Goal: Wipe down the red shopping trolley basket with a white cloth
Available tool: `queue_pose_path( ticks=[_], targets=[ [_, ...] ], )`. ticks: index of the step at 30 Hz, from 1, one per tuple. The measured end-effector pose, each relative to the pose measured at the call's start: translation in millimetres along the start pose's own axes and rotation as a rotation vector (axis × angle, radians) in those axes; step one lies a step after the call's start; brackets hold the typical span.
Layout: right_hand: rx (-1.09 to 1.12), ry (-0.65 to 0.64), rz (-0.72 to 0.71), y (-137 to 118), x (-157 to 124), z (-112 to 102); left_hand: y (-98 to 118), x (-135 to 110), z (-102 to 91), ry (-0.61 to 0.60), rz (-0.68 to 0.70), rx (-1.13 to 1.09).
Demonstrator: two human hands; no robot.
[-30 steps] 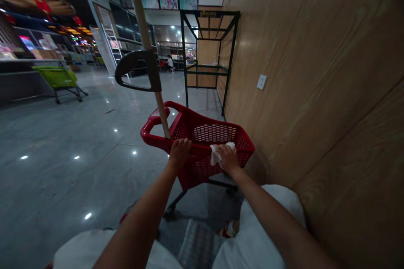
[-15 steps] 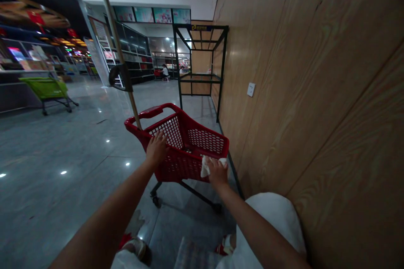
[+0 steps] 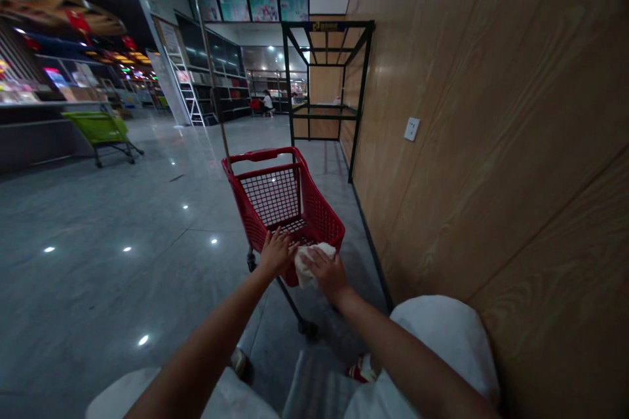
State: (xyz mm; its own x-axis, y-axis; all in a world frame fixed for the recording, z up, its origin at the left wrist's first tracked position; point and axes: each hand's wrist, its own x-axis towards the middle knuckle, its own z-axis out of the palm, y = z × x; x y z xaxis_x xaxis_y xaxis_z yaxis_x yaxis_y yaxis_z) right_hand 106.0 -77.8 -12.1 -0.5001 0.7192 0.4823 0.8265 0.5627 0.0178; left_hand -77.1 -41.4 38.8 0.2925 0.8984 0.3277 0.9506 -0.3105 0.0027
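Red plastic shopping cart [image 3: 272, 196] sits right in front of the person, long way pointing straight ahead along the wood wall [image 3: 491, 144]. Right hand [image 3: 330, 273] is bunched around a white cloth [image 3: 307, 264] pressed on the near rim, left hand [image 3: 276, 252] open and flat on the rim just beside it, both arms reaching forward and down

Open grey tile floor [image 3: 98, 288] to your left, red plastic mesh cart [image 3: 272, 196] blocking ahead, tall wood-grain wall [image 3: 481, 144] closing your right
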Motion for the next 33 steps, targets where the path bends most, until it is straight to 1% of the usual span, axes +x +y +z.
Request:
queue_pose_path(
  ticks=[4, 6, 7, 9, 11, 13, 15, 17, 19, 22, 24, 26, 30, 32, 33],
  targets=[
    [-0.025, -0.092, 0.093, 37, 11, -12, 2, -12, 2.2, 0.063, -0.038, -0.052],
    [-0.022, -0.131, 0.121, 40, 16, -18, 4, -14, 0.5, 0.042, -0.038, -0.087],
    [-0.014, -0.148, 0.129, 36, 17, -20, 5, -14, -0.6, 0.018, -0.033, -0.104],
    [0.020, -0.184, 0.116, 19, 20, -21, 6, -14, -2.8, -0.046, -0.007, -0.132],
    [0.067, -0.213, 0.064, -5, 22, -20, 4, -15, -4.5, -0.103, 0.027, -0.139],
    [0.105, -0.221, 0.019, -22, 24, -19, 0, -17, -5.4, -0.127, 0.047, -0.126],
    [0.128, -0.214, -0.021, -25, 25, -19, -4, -20, -5.5, -0.123, 0.054, -0.111],
    [0.138, -0.205, -0.069, -11, 23, -21, -7, -23, -5.2, -0.119, 0.064, -0.113],
    [0.128, -0.199, -0.072, 12, 19, -22, -8, -24, -5.2, -0.119, 0.071, -0.126],
    [0.083, -0.197, 0.035, 45, 11, -21, -5, -24, -5.3, -0.119, 0.057, -0.142],
    [0.069, -0.192, 0.101, 52, 8, -19, 2, -23, -5.1, -0.115, 0.042, -0.137],
    [0.086, -0.191, 0.108, 44, 7, -17, 9, -22, -4.4, -0.110, 0.033, -0.123],
    [0.154, -0.182, -0.036, 10, 12, -12, 18, -22, -2.4, -0.083, 0.030, -0.134],
    [0.184, -0.181, -0.090, 3, 14, -12, 18, -23, -1.8, -0.059, 0.041, -0.142],
    [0.195, -0.189, -0.106, 5, 14, -13, 16, -24, -1.7, -0.051, 0.047, -0.144]
  ],
)
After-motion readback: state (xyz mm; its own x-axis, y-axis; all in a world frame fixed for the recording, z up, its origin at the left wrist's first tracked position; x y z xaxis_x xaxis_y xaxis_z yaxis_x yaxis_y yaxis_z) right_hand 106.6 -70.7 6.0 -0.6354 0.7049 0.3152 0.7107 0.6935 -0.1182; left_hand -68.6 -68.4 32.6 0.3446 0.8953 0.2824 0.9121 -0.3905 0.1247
